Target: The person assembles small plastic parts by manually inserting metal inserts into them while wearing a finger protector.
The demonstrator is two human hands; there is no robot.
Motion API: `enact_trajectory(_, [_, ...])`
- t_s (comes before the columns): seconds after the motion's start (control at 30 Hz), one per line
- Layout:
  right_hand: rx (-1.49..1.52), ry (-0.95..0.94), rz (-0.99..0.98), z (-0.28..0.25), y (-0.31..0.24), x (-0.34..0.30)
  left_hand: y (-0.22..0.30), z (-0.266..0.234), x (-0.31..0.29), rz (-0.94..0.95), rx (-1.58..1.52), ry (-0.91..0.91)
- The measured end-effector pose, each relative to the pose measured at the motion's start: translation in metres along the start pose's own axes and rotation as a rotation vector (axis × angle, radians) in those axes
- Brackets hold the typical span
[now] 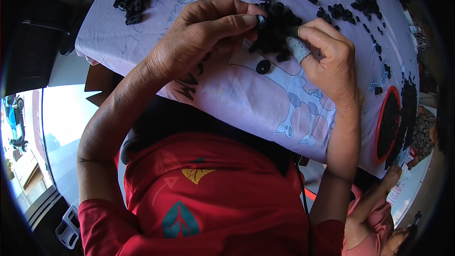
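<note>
My left hand (213, 23) pinches a small black round part (260, 21) between thumb and fingertips, above the printed tablecloth. Its far fingers are partly hidden behind the thumb. To the right, my right hand (331, 54) is closed, with the fingers curled in toward the thumb. A grey cloth finger cover (297, 49) wraps that thumb; whether anything small sits in the grip is hidden. Between and beyond both hands lies a heap of small black plastic parts (275, 31). One black ring-shaped piece (263, 67) rests alone on the cloth, nearer to me.
Black ridged cylindrical pieces (137, 0) are piled at the far left of the table. More black parts (339, 13) scatter across the far right. A red-rimmed basket (378, 135) of black bits stands at the right edge, near another person's arm (374, 199).
</note>
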State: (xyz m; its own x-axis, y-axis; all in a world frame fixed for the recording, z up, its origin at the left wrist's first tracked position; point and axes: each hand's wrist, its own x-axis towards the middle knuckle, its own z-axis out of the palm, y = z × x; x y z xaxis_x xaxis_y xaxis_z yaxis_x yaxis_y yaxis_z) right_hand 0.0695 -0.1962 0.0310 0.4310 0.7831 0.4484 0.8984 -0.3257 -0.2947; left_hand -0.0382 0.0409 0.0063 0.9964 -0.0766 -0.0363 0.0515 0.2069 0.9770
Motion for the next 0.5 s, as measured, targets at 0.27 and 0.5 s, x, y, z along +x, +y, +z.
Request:
enact_trajectory(0.27, [-0.007, -0.135, 0.015, -0.01, -0.005, -0.002, 0.001, 0.0, -0.002, -0.021, 0.091, 0.009])
enact_trajectory(0.5, [0.065, -0.218, 0.069, -0.011, -0.009, -0.002, -0.001, 0.003, -0.002, 0.031, 0.179, -0.013])
